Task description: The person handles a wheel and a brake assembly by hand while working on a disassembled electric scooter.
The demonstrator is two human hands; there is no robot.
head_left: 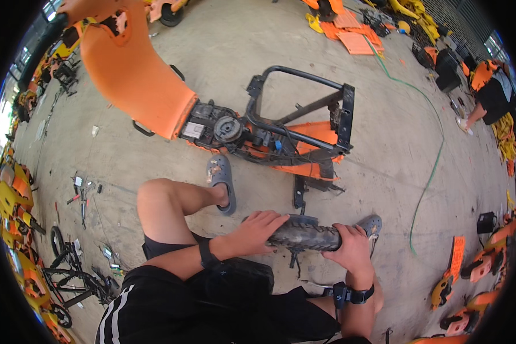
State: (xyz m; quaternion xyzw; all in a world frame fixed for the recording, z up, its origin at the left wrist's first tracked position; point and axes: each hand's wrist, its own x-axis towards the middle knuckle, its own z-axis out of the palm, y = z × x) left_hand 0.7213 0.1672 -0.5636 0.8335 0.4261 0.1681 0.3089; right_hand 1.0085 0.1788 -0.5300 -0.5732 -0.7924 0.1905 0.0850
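Note:
A black rubber tyre on a small wheel sits just in front of my knees. My left hand grips its left side, fingers curled over the tread. My right hand clamps its right side. Both wrists wear black straps. Beyond the wheel lies a stripped orange scooter on its side, with a black tubular frame and an exposed motor hub. My left foot in a grey clog rests against the scooter's underside, and another grey clog shows behind the tyre.
Hand tools lie scattered on the concrete at left, near bicycle frames. A green hose runs across the floor at right. Orange panels are piled at the back, more orange parts at right. Another person crouches at far right.

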